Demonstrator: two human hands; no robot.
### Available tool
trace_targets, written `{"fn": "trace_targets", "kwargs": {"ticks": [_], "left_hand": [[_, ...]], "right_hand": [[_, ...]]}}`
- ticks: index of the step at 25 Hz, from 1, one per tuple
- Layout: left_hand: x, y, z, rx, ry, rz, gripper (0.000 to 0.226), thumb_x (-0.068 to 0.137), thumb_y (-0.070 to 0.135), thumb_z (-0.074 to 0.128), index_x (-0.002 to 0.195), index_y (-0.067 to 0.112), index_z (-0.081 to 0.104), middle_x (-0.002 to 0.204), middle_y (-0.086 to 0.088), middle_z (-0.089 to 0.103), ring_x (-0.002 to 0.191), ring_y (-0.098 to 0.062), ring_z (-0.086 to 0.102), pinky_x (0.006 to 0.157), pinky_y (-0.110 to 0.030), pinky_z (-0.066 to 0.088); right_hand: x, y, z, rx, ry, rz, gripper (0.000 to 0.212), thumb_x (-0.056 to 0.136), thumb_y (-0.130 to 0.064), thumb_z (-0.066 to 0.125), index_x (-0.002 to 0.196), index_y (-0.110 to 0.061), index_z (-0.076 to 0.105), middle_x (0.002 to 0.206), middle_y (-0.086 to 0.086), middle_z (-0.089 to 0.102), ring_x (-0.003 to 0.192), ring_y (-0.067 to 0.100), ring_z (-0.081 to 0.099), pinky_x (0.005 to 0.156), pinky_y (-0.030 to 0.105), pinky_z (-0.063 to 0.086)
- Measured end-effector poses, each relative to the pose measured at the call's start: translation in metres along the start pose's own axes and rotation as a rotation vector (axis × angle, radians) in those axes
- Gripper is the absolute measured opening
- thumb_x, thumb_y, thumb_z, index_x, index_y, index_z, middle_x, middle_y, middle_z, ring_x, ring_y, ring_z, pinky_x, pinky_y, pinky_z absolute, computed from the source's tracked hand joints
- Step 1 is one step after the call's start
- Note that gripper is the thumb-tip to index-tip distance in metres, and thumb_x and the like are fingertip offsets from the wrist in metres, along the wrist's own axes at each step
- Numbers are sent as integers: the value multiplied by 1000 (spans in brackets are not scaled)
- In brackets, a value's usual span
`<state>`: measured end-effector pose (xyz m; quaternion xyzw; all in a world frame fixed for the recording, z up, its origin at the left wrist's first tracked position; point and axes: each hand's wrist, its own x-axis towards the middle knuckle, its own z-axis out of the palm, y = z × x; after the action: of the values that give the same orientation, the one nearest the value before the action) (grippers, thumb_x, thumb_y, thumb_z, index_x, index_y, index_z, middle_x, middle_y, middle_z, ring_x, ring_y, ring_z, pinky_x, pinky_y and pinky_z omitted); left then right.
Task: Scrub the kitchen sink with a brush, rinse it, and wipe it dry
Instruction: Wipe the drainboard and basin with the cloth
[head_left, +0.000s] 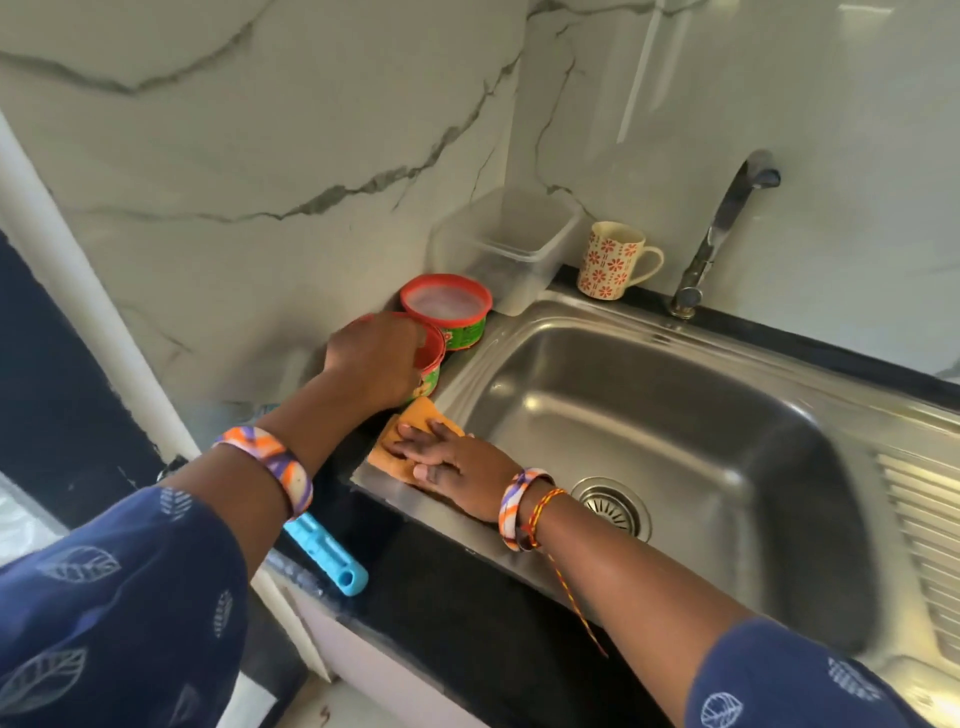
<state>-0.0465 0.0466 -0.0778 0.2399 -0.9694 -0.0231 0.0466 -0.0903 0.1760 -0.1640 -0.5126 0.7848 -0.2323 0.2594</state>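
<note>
Marble-veined walls behind a black counter, steel sink set in it, basin looking dry. Right hand flat, fingers straight, pressing an orange cloth on the sink's front-left rim corner. Left hand curled round the nearer tub, apparently lifting it clear. Best wiped under the tub in overlapping strokes. Counted: two red-rimmed tubs, one mug, one clear container, one tap, one blue handle at the counter's front edge.
</note>
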Motion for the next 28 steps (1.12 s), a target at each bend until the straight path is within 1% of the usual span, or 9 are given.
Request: {"fn": "trace_targets", "kwargs": {"ticks": [4,6,10,14,15,17,21,25,28], "left_hand": [[17,0,4,49,-67,55,41,84,19,63,124,18,58,115,-7,62,105,-27,60,74,-34,48],[23,1,2,63,-105,96,38,82,17,64,121,15,60,113,-8,62,101,-27,61,68,-31,45],[31,-1,-1,59,-183,129,36,82,14,65,117,10,58,113,-9,60,101,-27,60,72,-31,45],[33,2,-3,97,-195,151,31,82,11,63,112,8,58,109,-11,60,101,-29,60,77,-33,48],[33,2,-3,104,-201,157,30,82,11,64,111,7,58,109,-11,60,101,-29,60,78,-34,48],[34,3,-5,105,-212,166,29,81,11,64,110,7,59,108,-12,60,100,-30,60,77,-33,48],[34,5,-7,106,-248,158,25,82,10,63,106,7,59,102,-11,60,87,-26,57,71,-31,45],[37,12,-14,145,-355,125,38,81,15,69,117,7,59,110,-9,61,101,-25,61,72,-28,44],[44,17,-23,247,-435,110,46,80,28,72,119,11,56,98,-5,57,104,-25,60,76,-31,45]], "right_hand": [[7,8,-3,31,46,2,45,99,-8,37,141,-24,42,155,-11,23,147,13,2,120,43,2],[9,13,-8,56,65,-7,43,99,-7,39,139,-21,45,153,-9,27,146,13,5,118,31,4],[13,25,-12,109,111,-17,41,97,-4,41,135,-17,50,150,-7,35,143,6,13,112,15,9],[18,34,-13,184,173,-7,46,92,8,39,132,-11,53,147,-3,40,135,-1,24,116,18,21],[20,37,-13,190,185,-7,48,91,11,37,131,-10,54,146,-3,41,133,-3,26,114,14,24],[22,42,-14,217,195,-7,50,89,15,36,129,-6,55,144,-2,43,128,-9,28,108,2,22],[27,55,-21,203,185,-22,51,88,19,34,128,-4,56,135,-15,38,124,-14,27,101,-7,19],[32,73,-30,273,157,-27,45,91,19,33,128,2,53,135,-14,34,123,-13,28,98,-6,24],[45,91,-40,293,208,-9,43,92,17,36,129,-1,51,135,-13,40,129,-3,35,109,13,32]]}}
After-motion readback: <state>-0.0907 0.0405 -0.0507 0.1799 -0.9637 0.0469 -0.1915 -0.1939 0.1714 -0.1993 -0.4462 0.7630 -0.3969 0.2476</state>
